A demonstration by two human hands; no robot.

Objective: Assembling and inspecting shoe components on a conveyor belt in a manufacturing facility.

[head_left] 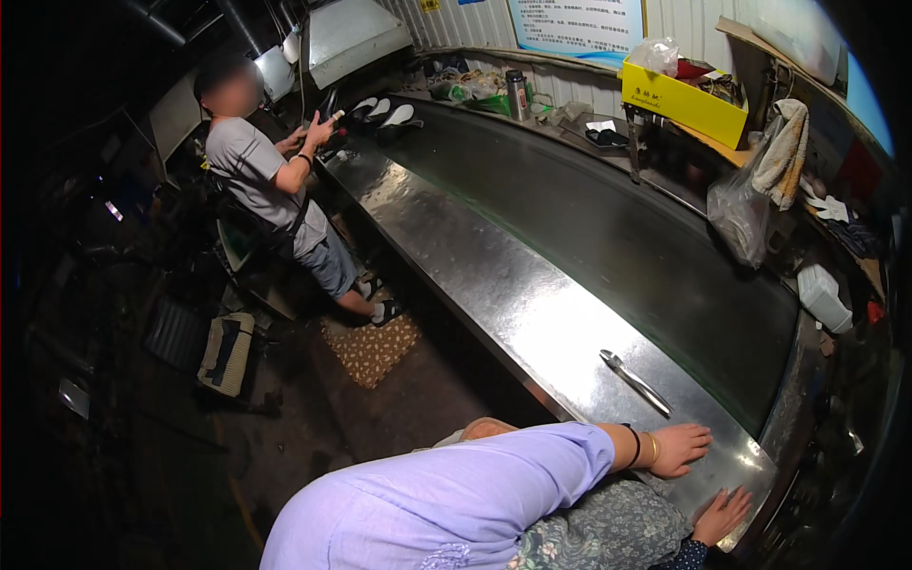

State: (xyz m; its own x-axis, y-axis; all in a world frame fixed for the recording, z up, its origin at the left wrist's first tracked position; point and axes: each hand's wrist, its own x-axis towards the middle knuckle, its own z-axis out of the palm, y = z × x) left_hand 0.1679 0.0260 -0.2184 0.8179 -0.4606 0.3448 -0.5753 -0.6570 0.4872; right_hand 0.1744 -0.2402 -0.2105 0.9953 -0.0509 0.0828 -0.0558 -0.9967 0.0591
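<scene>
My left hand (pixel 679 448) rests on the shiny metal ledge (pixel 532 313), palm down with its fingers stretched out and nothing in them. It comes out of a lavender sleeve, with a dark band and a gold-coloured bracelet at the wrist. Nearer to me, my right hand (pixel 722 516) also lies flat on the ledge's near end, fingers apart, beyond a dark dotted cuff. Just past my left hand lies a silver plier-like tool (pixel 635 383), touched by neither hand.
A dark conveyor belt (pixel 608 228) runs beside the ledge. At its far end are dark shoes with pale insoles (pixel 399 116), near a person in grey (pixel 256 161) holding something small. A yellow box (pixel 684 103), a flask (pixel 517 95) and a plastic bag (pixel 739 223) line the wall side.
</scene>
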